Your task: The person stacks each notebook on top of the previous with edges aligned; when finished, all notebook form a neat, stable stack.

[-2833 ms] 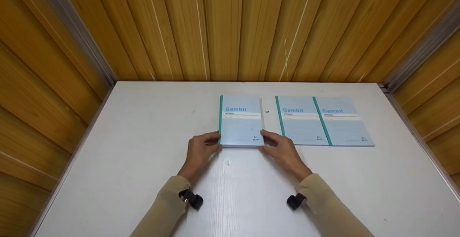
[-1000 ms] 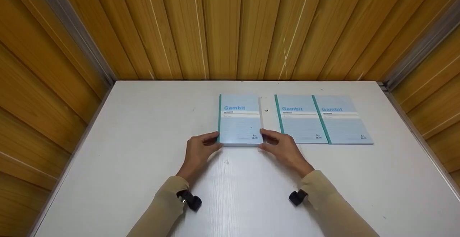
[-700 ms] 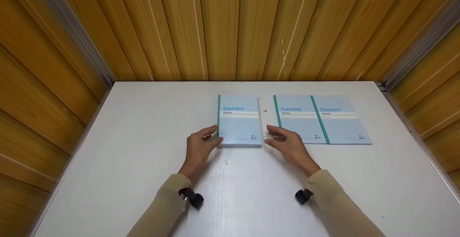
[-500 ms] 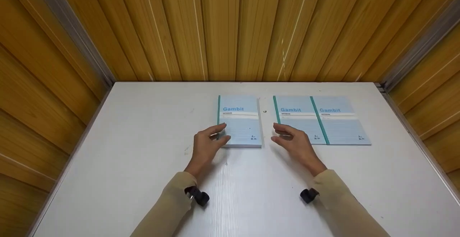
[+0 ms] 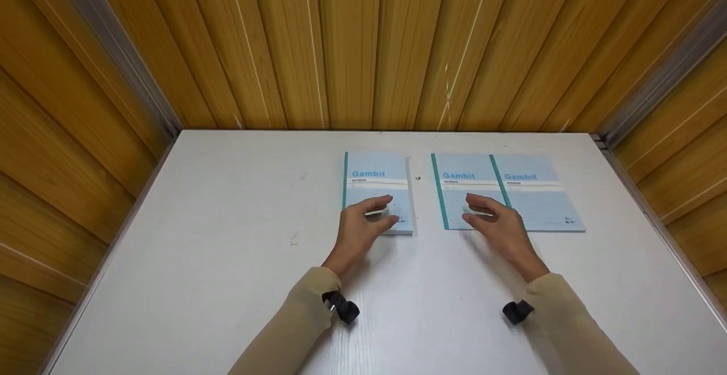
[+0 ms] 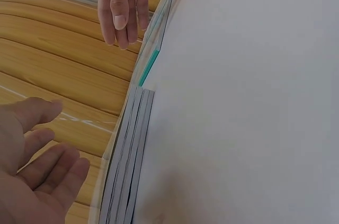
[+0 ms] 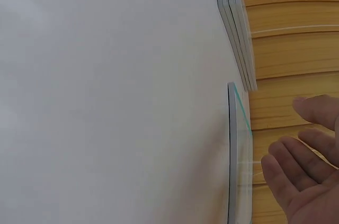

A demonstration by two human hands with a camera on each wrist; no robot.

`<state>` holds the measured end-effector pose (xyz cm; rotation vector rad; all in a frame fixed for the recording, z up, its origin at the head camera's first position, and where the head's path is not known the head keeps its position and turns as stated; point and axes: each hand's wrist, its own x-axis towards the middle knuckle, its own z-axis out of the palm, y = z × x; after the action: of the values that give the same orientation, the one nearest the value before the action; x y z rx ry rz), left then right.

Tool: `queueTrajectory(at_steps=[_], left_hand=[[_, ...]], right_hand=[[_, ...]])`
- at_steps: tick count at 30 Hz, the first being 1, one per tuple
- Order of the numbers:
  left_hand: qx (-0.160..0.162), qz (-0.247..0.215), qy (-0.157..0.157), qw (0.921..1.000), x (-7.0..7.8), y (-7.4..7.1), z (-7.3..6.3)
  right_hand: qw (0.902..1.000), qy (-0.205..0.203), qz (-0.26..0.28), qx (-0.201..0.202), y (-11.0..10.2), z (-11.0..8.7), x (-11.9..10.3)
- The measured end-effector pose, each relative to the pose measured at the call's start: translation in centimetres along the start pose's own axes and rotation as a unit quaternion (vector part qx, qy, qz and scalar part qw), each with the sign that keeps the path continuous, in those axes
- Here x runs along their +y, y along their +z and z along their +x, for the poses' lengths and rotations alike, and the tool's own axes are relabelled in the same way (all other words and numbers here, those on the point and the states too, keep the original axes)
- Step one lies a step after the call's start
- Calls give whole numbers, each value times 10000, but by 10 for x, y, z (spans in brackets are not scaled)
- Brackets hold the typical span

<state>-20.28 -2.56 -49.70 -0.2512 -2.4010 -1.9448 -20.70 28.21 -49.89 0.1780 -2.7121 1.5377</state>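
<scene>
A stack of light blue notebooks point(image 5: 375, 165) with green spines lies on the white table, and the wrist views show several layers in it point(image 6: 123, 171). My left hand point(image 5: 363, 224) hovers over the stack's lower part, fingers relaxed and holding nothing. To the right lie two more Gambit notebooks side by side, the left one point(image 5: 463, 165) and the right one point(image 5: 542, 210); the right one's green spine runs along the left one's edge. Above their lower part floats my right hand point(image 5: 500, 227), loosely curved with nothing in it. In the right wrist view its palm point(image 7: 312, 192) stands apart from the notebook edge.
The white table point(image 5: 227, 221) reaches back to a wood-patterned wall point(image 5: 352, 45), with similar panels at left and right. A strip of bare table with a small dark mark point(image 5: 418, 178) separates the stack from the pair. Both wrists carry small black cameras point(image 5: 346, 309).
Both hands held the sides of the notebook stack a second ago. They have let go, lifted and moved right, the left over the stack, the right over the pair. The notebooks stayed put.
</scene>
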Motion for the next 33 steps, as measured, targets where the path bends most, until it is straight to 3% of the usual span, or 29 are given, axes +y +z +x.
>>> queueTrajectory(at_steps=[11,20,28,33], left_hand=[[-285,-177,-136,9993,6,40,6],[-456,-196,-76,9987,13,64,13],[-554,-209,-140,9981,16,81,17],[-680,-169,-246,9972,14,89,18]], right_hand=[[9994,90,-152,292,-29,-5,12],[9985,42,-317,449,-43,-9,22],[9974,236,-543,415,-51,-12,32],[9962,393,-752,175,-55,-13,36]])
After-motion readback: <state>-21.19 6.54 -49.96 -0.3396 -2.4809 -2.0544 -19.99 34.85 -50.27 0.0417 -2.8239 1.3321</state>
